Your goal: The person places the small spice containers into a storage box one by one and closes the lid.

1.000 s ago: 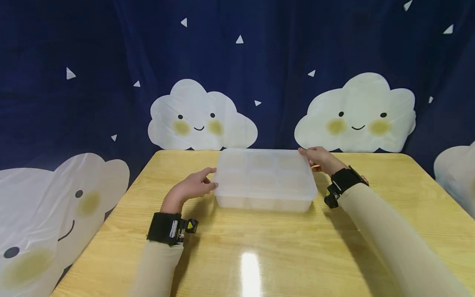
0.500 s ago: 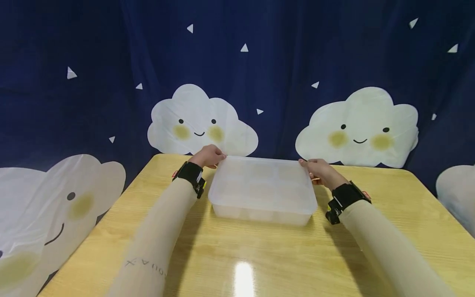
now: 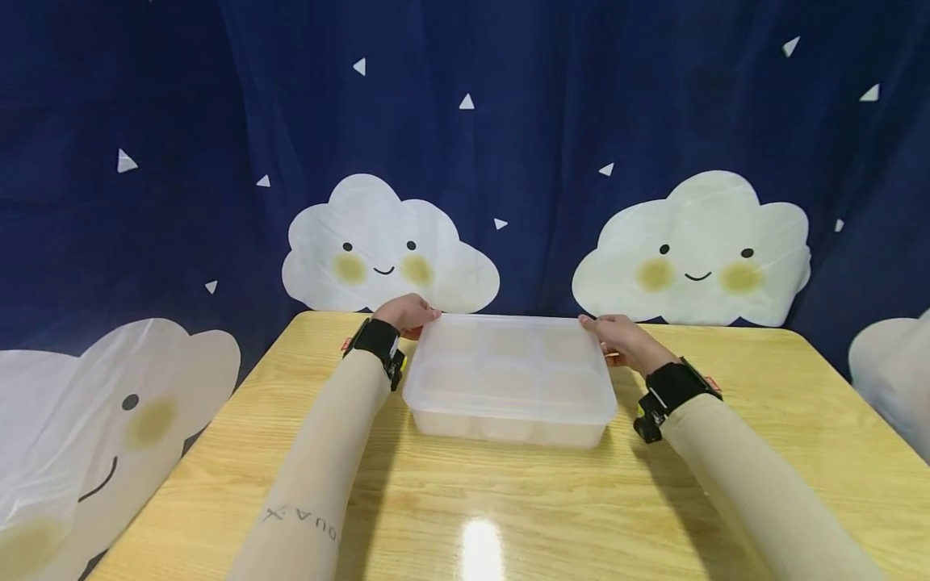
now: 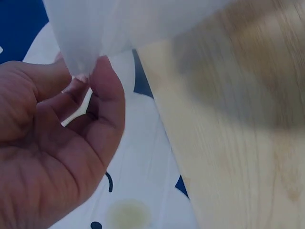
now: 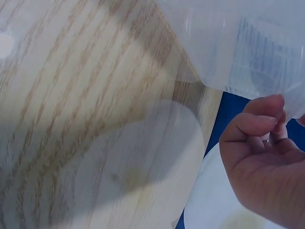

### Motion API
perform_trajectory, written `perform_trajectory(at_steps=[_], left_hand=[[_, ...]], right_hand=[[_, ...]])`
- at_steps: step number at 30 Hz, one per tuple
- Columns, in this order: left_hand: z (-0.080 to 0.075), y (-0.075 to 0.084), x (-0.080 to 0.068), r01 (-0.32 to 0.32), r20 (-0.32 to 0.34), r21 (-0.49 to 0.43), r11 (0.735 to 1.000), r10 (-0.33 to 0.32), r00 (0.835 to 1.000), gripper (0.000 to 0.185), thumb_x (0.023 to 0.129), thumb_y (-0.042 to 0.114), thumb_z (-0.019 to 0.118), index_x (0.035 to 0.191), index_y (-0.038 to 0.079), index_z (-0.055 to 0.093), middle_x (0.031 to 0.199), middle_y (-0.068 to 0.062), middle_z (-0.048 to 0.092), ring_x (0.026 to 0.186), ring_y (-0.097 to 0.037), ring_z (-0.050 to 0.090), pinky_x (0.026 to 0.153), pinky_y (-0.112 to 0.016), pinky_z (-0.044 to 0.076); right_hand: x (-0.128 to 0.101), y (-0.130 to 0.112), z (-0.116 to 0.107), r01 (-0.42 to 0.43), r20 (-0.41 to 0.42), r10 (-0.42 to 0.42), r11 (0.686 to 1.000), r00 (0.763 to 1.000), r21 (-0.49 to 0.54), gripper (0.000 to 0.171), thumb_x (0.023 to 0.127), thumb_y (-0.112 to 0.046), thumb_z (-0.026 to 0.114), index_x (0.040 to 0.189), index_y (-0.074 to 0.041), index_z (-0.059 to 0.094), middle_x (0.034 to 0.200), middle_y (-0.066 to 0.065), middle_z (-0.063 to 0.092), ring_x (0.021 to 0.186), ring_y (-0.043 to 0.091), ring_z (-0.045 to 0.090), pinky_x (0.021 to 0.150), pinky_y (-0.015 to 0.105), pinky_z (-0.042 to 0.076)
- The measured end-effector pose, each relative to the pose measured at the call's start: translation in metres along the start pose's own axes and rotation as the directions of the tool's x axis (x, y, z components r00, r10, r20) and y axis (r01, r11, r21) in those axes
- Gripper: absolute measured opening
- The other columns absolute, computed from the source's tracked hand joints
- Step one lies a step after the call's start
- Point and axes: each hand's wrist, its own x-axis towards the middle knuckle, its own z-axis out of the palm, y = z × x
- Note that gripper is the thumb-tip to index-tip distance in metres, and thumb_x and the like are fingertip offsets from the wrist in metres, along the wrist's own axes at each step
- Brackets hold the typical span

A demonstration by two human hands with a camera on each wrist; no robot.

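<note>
left hand pinches lid far corner | right hand pinches other | translucent rectangular plastic

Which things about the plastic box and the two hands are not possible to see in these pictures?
- Plastic box contents: head view, cloudy lid blurs them.
- Left hand fingers: head view, hidden behind the far box corner.
- Right hand: right wrist view, cut off by the frame edge.

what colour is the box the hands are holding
Translucent, milky white box with a matching lid; compartments show faintly through it. Clearest in the head view.
</note>
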Motion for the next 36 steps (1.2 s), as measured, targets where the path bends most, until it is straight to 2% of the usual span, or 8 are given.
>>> perform_trajectory(at_steps=[6,12,16,22,25,27,31,36], left_hand=[[0.003,0.0,0.008,0.031,0.011,-0.035,0.999,-0.03,0.999,0.026,0.109,0.024,0.048,0.111,0.001,0.058,0.084,-0.003,0.043,0.068,-0.012,0.045,0.069,-0.025,0.045],[0.006,-0.008,0.007,0.017,-0.01,-0.051,0.999,-0.017,1.0,0.024,0.109,0.024,0.048,0.098,0.003,0.053,0.084,-0.004,0.04,0.07,-0.015,0.044,0.068,-0.026,0.042],[0.008,-0.011,0.004,-0.021,-0.103,0.011,1.0,0.022,0.994,0.028,0.108,0.026,0.052,0.094,0.002,0.056,0.09,-0.008,0.048,0.074,-0.016,0.051,0.07,-0.025,0.048],[0.014,-0.016,-0.004,-0.111,-0.256,0.069,0.991,0.125,0.959,0.032,0.103,0.027,0.063,0.114,-0.003,0.062,0.117,-0.023,0.06,0.076,-0.019,0.066,0.071,-0.027,0.059],[0.016,-0.022,-0.022,-0.194,-0.238,0.147,0.97,0.225,0.945,0.031,0.103,0.021,0.061,0.12,-0.005,0.061,0.104,-0.022,0.068,0.076,-0.024,0.07,0.068,-0.027,0.058],[0.018,-0.031,-0.043,-0.263,-0.2,0.189,0.946,0.3,0.933,0.031,0.104,0.017,0.059,0.124,-0.006,0.06,0.097,-0.021,0.071,0.08,-0.027,0.072,0.068,-0.03,0.057],[0.026,-0.052,-0.092,-0.375,-0.125,0.215,0.902,0.406,0.905,0.044,0.101,0.022,0.065,0.133,-0.007,0.058,0.109,-0.022,0.072,0.092,-0.03,0.073,0.076,-0.038,0.058],[0.043,-0.064,-0.133,-0.43,-0.152,0.246,0.868,0.473,0.868,0.059,0.095,0.03,0.074,0.137,-0.009,0.056,0.125,-0.027,0.066,0.097,-0.03,0.073,0.081,-0.04,0.059]], right_hand=[[0.002,-0.002,0.001,-0.003,-0.003,0.003,1.0,1.0,-0.017,0.067,0.107,-0.05,0.041,0.149,0.003,0.038,0.111,0.011,0.056,0.085,0.018,0.057,0.069,0.028,0.049],[0.001,-0.002,0.004,0.008,0.005,-0.008,1.0,1.0,-0.023,0.063,0.107,-0.049,0.041,0.143,0.003,0.042,0.105,0.01,0.054,0.082,0.018,0.055,0.068,0.028,0.047],[0.001,-0.001,0.005,0.004,0.0,-0.004,1.0,1.0,-0.023,0.062,0.107,-0.05,0.042,0.14,0.003,0.043,0.105,0.01,0.051,0.082,0.018,0.054,0.068,0.027,0.047],[-0.009,0.003,-0.001,0.065,-0.004,-0.065,0.997,0.998,-0.052,0.052,0.107,-0.051,0.042,0.098,-0.001,0.052,0.075,0.001,0.049,0.068,0.014,0.051,0.066,0.028,0.048],[-0.028,0.008,-0.006,0.156,0.03,-0.153,0.981,0.988,-0.118,0.051,0.108,-0.048,0.04,0.095,0.0,0.052,0.072,-0.001,0.052,0.068,0.013,0.054,0.065,0.029,0.047],[-0.047,0.013,-0.007,0.237,0.066,-0.228,0.955,0.971,-0.177,0.056,0.108,-0.047,0.041,0.113,0.007,0.053,0.08,0.005,0.059,0.073,0.017,0.059,0.066,0.032,0.049],[-0.09,0.028,-0.005,0.406,0.172,-0.371,0.868,0.913,-0.285,0.078,0.105,-0.043,0.055,0.151,0.012,0.026,0.122,0.024,0.06,0.1,0.029,0.065,0.075,0.039,0.055],[-0.126,0.038,0.003,0.553,0.217,-0.509,0.747,0.833,-0.369,0.085,0.096,-0.035,0.072,0.151,0.014,0.03,0.149,0.034,0.042,0.122,0.044,0.058,0.084,0.043,0.057]])
